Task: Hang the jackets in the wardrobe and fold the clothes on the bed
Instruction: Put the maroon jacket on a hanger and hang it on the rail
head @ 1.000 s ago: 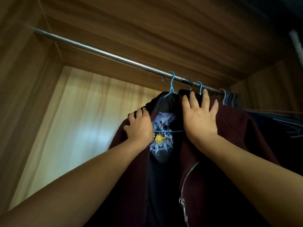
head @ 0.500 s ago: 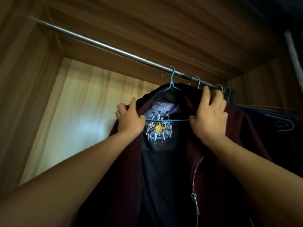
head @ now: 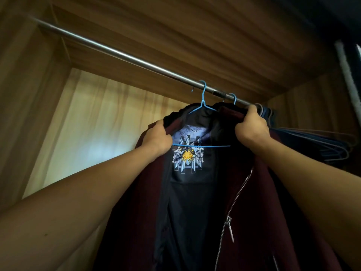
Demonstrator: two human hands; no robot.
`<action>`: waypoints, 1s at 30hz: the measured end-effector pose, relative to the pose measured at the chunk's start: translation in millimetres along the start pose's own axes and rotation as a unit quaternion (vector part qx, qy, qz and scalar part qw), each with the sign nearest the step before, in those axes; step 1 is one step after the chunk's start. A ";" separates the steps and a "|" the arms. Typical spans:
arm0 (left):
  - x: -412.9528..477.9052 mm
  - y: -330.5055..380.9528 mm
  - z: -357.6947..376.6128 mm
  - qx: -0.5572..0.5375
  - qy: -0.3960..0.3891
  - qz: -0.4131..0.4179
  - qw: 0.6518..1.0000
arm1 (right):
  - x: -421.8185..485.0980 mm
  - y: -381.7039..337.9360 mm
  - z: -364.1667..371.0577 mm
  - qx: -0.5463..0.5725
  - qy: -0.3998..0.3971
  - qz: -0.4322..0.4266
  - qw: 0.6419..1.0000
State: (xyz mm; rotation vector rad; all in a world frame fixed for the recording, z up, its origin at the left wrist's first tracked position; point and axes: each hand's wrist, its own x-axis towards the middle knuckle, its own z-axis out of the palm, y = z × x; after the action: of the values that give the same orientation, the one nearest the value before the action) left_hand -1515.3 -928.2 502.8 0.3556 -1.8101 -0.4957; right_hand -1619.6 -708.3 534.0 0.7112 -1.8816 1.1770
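Over on the left, the wooden side wall (head: 23,94) of the wardrobe is rising up to the top panel, and a metal rail (head: 125,55) is running across from the upper left down toward the right. The person is reaching up with both arms.

The left hand (head: 158,137) is gripping the left front edge of a dark red jacket (head: 273,212) just below the collar, fingers curled round the cloth. Between the hands, a blue hanger (head: 201,146) is hooking over the rail and carrying the jacket, which is hanging open. Its dark lining is showing, with a printed patch (head: 187,155) bearing a yellow sun, and the hanger's bottom bar is crossing in front of that patch.

A metal zip (head: 237,194) is running down the right front edge, its pull (head: 229,227) dangling. The right hand (head: 252,128) is clutching the collar on the right side, close under the rail, near a second blue hook (head: 233,97). The hands are well apart, one on each side of the hanger.

Furthest right, a bunch of bare hangers (head: 322,145) is hanging behind the right hand.
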 end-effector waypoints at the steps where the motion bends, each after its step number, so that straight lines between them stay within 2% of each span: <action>1: 1.4 5.0 2.9 0.002 -0.004 0.015 1.000 | 1.7 -2.9 4.1 0.020 0.003 0.002 1.000; 8: 1.1 61.3 35.6 -0.088 -0.015 0.094 0.992 | 12.0 -44.8 53.5 0.222 0.002 -0.048 0.974; 11: -5.2 56.0 40.3 -0.096 -0.029 0.106 0.989 | 12.9 -41.8 62.1 0.269 0.010 -0.059 0.961; 16: -31.6 18.4 60.8 -0.098 -0.020 0.089 0.991 | -23.1 -5.5 79.6 0.236 -0.010 -0.113 0.965; 20: -45.8 4.3 68.2 -0.136 0.019 0.081 0.987 | -31.2 8.7 76.3 0.254 -0.019 -0.114 0.960; 24: -53.8 8.2 61.2 -0.121 0.022 0.067 0.990 | -43.7 22.3 69.0 0.224 -0.055 -0.130 0.964; 26: -58.7 10.7 54.3 -0.121 0.008 0.041 0.992 | -59.0 33.6 72.2 0.180 -0.065 -0.135 0.972; 30: -71.4 11.4 42.5 -0.181 -0.020 -0.032 0.983 | -95.8 52.3 78.4 0.142 -0.027 -0.128 0.981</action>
State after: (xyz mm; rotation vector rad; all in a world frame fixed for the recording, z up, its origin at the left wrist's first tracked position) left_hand -1535.4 -877.7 439.0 0.1544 -1.7078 -0.8668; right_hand -1635.1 -753.3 408.2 1.1170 -1.6195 1.2801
